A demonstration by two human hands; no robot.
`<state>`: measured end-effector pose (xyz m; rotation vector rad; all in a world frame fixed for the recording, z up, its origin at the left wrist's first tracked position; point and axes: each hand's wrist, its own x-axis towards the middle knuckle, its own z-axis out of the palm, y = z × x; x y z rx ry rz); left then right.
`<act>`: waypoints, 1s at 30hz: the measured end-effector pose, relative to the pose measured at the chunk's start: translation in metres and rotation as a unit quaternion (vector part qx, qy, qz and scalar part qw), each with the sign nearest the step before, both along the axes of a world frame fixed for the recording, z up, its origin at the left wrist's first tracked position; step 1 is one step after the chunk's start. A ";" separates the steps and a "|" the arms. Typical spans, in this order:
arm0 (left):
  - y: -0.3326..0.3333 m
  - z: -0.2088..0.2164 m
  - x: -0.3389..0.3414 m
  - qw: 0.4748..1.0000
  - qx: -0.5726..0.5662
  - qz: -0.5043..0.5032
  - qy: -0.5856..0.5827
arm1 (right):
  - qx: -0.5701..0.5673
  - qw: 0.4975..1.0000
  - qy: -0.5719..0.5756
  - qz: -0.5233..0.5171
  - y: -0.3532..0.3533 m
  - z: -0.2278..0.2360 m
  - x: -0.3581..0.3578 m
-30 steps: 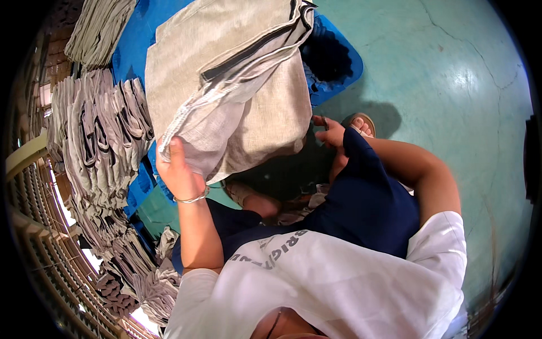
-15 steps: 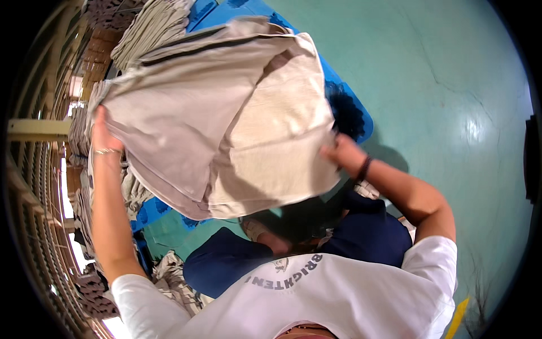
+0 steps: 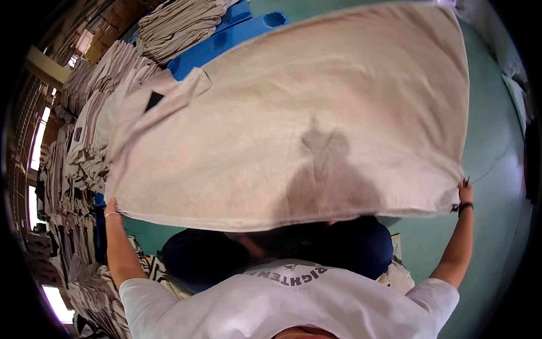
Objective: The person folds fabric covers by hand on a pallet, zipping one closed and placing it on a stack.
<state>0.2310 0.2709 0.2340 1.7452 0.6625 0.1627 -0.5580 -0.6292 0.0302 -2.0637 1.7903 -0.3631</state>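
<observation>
Below the cloth [image 3: 271,141], closest in, a white shirt [image 3: 293,308] is filling the foreground, and two dark-blue knees [image 3: 195,257] are poking out just under the cloth's near edge. Now the hands! At the cloth's near left corner, the left hand [image 3: 113,207] is gripping the edge; at its near right corner, the right hand [image 3: 464,194] is clutching too, something small and dark showing at the fingers, too tiny to name. The beige cloth is hanging wide between them, a shadow falling across it. Left of the cloth, stacks [image 3: 82,150] are crowding in; past its far left edge, a blue pallet [image 3: 254,29] is peeking out, a pile [image 3: 178,28] sitting right by it.
</observation>
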 end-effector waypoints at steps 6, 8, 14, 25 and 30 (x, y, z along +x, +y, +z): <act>-0.020 -0.037 -0.003 0.998 -0.040 -0.028 0.051 | 0.045 0.980 -0.195 -0.002 -0.005 0.044 -0.046; -0.044 -0.026 -0.002 0.993 0.053 -0.048 0.093 | 0.039 0.976 -0.212 0.015 -0.014 0.064 -0.044; 0.033 -0.093 0.000 0.991 -0.050 0.007 0.122 | -0.022 0.994 0.094 -0.049 0.021 0.056 -0.046; -0.038 -0.034 0.020 0.930 -0.251 -0.060 -0.262 | -0.168 0.955 -0.208 -0.131 -0.074 0.134 0.040; -0.016 -0.028 -0.026 0.923 -0.219 -0.035 -0.313 | -0.264 0.923 -0.231 -0.158 -0.049 0.160 -0.005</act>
